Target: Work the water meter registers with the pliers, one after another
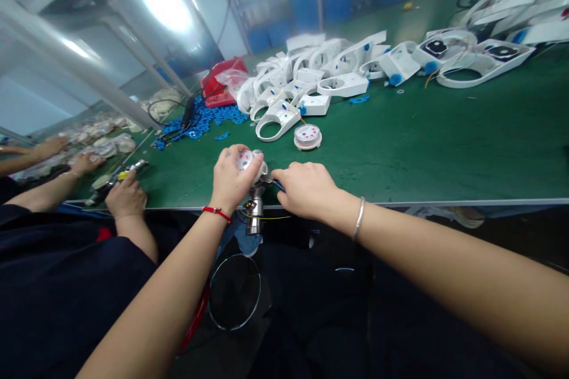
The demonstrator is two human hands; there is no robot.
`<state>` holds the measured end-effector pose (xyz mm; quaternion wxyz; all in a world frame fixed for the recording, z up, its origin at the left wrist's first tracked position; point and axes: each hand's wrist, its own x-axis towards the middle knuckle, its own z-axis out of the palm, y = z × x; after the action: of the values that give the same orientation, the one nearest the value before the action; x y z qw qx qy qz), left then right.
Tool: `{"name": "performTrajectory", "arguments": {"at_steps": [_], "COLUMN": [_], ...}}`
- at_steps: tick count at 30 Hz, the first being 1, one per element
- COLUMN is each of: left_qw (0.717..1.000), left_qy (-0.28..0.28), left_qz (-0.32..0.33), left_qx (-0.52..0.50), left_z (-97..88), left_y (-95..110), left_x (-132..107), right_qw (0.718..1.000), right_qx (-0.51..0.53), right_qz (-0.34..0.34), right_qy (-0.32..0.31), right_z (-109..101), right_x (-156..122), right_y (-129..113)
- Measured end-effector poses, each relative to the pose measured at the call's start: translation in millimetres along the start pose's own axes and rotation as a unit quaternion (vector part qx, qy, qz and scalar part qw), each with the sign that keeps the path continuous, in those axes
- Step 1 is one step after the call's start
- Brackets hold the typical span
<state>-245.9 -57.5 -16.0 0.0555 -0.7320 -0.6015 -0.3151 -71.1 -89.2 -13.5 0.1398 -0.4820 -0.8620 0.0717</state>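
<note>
My left hand (231,177) is closed around a small round white dial part (247,161) with red marks, held at the near edge of the green table (422,148). A metal fitting (254,213) hangs just below it. My right hand (304,188) is curled in a pinch right beside it, gripping a thin blue-tipped piece (278,185) that I cannot name. A second round dial part (307,136) lies on the table just beyond my hands.
A heap of white plastic housings (311,74) covers the far middle, with larger ones (484,56) at the right. Blue rings (200,121) and a red tray (220,89) lie left. A co-worker's hands (124,192) hold a tool at the left.
</note>
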Motion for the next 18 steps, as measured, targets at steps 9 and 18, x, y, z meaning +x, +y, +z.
{"name": "performTrajectory", "arguments": {"at_steps": [9,18], "left_qw": [0.990,0.977], "left_qy": [0.066,-0.121], "left_qz": [-0.112,0.049], "left_qx": [-0.049,-0.166], "left_z": [8.5,-19.9], "left_y": [1,-26], "left_x": [7,3], "right_qw": [0.997,0.999], "right_qx": [0.070,-0.008], "right_qz": [-0.001,-0.038], "right_qy": [-0.036,0.028], "right_z": [0,-3], "right_x": [17,5], "right_y": [18,4]}}
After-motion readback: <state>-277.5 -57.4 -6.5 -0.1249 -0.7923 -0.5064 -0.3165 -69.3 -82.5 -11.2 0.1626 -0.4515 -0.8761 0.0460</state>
